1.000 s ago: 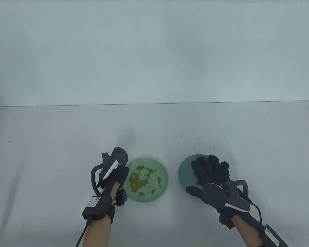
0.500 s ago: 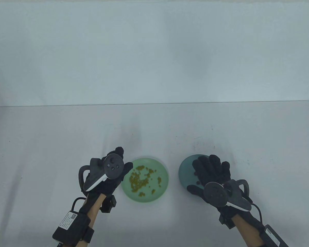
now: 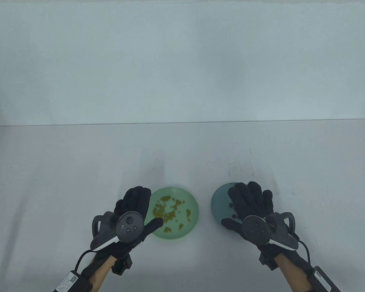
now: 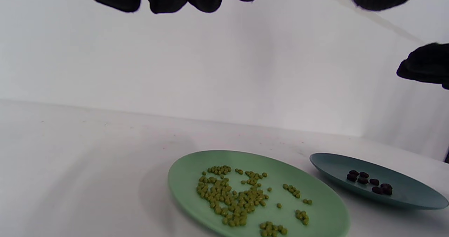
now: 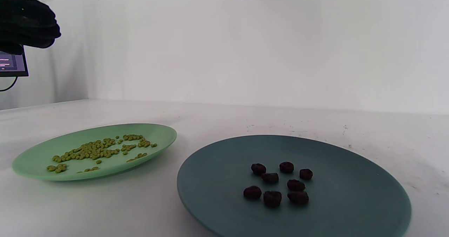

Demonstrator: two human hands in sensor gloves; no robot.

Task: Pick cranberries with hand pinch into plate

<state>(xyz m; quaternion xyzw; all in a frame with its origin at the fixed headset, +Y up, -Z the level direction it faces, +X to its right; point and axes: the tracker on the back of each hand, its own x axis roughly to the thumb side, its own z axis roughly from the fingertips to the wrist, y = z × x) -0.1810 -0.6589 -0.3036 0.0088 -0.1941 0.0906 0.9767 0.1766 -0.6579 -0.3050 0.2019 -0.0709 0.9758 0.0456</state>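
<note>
Several dark red cranberries [image 5: 277,182] lie in a loose cluster on the dark teal plate [image 5: 350,202]. In the table view my right hand [image 3: 235,206] hovers spread, palm down, over that teal plate [image 3: 219,200] and hides most of the cranberries [image 3: 231,205]; it holds nothing. My left hand [image 3: 147,208] is spread, palm down, over the left edge of the light green plate [image 3: 191,197], thumb over its near-left rim, holding nothing. The left wrist view shows the cranberries [image 4: 368,182] on the teal plate [image 4: 414,195].
The green plate [image 4: 189,173] carries many small green peas [image 4: 231,198], also seen from above [image 3: 165,213] and in the right wrist view [image 5: 94,151]. The two plates stand side by side near the table's front edge. A white wall rises behind the table.
My left hand has turned from edge-on to palm down, spread its fingers and drawn back toward the near left. My right hand has barely moved over the teal plate.
</note>
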